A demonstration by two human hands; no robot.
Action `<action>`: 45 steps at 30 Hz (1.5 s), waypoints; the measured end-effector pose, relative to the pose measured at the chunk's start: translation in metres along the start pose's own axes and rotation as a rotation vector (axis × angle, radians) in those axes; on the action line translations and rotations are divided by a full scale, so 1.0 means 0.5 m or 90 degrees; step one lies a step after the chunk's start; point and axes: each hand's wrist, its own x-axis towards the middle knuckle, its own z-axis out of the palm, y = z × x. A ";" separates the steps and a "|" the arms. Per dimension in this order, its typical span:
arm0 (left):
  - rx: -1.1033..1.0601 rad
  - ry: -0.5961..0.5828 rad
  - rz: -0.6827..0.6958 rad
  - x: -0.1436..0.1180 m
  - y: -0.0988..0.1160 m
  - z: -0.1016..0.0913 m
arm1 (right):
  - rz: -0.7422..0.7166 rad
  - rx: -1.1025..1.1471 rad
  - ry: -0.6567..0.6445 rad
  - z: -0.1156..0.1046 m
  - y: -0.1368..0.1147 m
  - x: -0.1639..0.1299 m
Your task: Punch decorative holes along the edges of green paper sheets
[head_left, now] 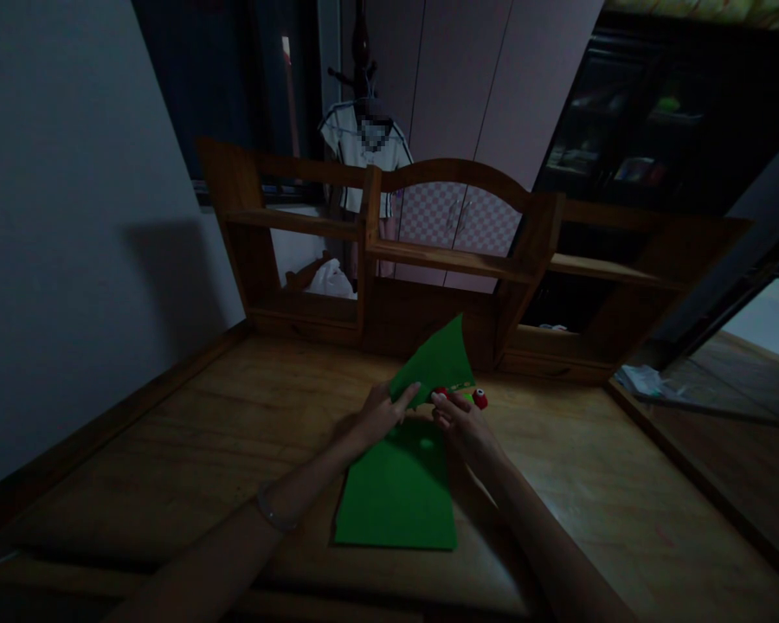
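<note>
My left hand (pixel 383 414) is closed on a raised green sheet (pixel 438 355), its thumb lying across the front. The sheet tilts up to the right and has a pointed top corner. My right hand (pixel 460 424) pinches a small red thing (pixel 440 394) close to the sheet's lower edge; its kind is too small and dark to make out. Just beyond my right fingers shows a red knob-like piece with a pale centre (pixel 480 398), beside a bit of bright green. Below both hands, a second green sheet (pixel 399 493) lies flat on the wooden table (pixel 253 415).
A wooden shelf unit (pixel 454 255) with open compartments stands along the table's far edge. Behind it a white shirt (pixel 357 138) hangs on a coat stand. A wall (pixel 78 260) borders the left side. Crumpled clear packaging (pixel 642 381) lies at the right edge.
</note>
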 end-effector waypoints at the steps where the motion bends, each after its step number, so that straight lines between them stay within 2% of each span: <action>1: 0.002 -0.002 0.007 0.000 0.001 0.000 | 0.001 -0.001 0.008 0.000 0.000 0.000; 13: -0.011 -0.012 0.026 -0.005 0.031 -0.019 | 0.007 0.050 0.019 -0.008 0.011 0.009; 20: -0.029 -0.016 -0.017 -0.002 0.017 -0.008 | 0.014 0.046 0.026 -0.001 0.003 0.004; 27: -0.079 0.000 -0.040 -0.005 0.025 -0.014 | 0.014 0.028 0.042 -0.003 -0.001 0.006; 32: -0.112 0.008 -0.056 -0.001 0.014 -0.004 | 0.014 0.000 0.013 -0.008 -0.002 0.007; 39: -0.118 0.018 -0.052 0.000 0.008 -0.001 | 0.035 0.079 0.041 -0.006 -0.006 0.004; 45: -0.116 0.029 -0.065 0.001 0.002 0.004 | 0.039 0.067 0.040 -0.009 -0.003 0.007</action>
